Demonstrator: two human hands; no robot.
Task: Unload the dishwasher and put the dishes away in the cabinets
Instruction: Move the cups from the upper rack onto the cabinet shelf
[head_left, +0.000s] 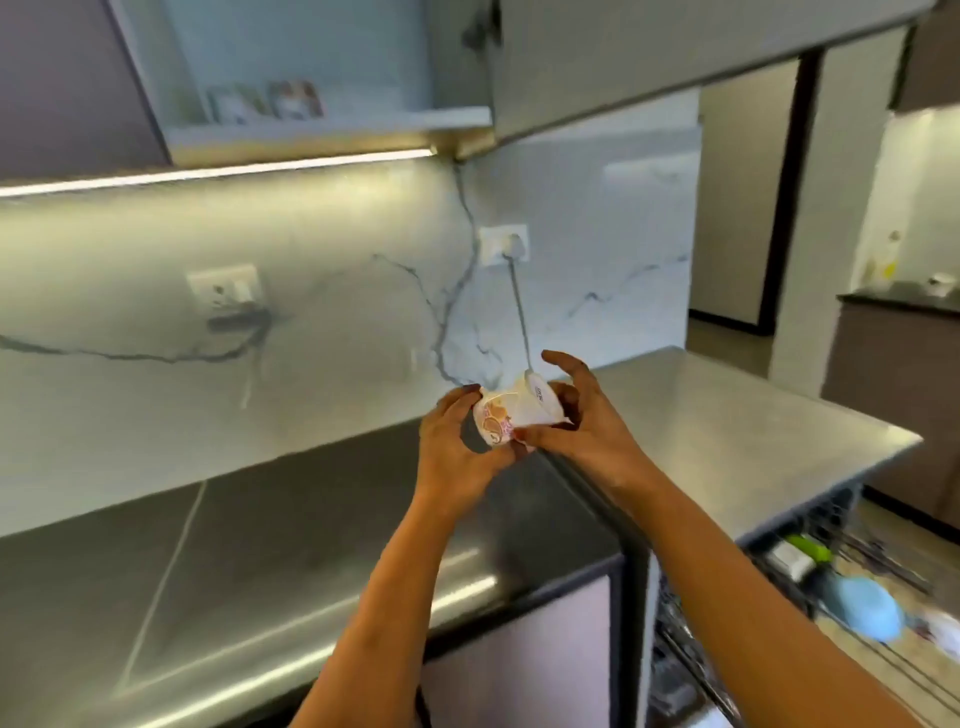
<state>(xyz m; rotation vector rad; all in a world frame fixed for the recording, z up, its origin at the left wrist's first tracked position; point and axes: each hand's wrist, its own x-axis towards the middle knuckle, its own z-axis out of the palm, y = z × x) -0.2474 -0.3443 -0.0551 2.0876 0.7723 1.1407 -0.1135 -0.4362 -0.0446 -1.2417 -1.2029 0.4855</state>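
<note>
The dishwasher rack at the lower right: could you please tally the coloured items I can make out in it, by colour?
Blue: 1, a bowl
Green: 1, a blurred item
Total: 2; the rest of the rack is too blurred to count.

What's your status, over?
Left hand and right hand both on patterned cup, tipped sideways above counter. Upper cabinet open. Nothing blocking.
</note>
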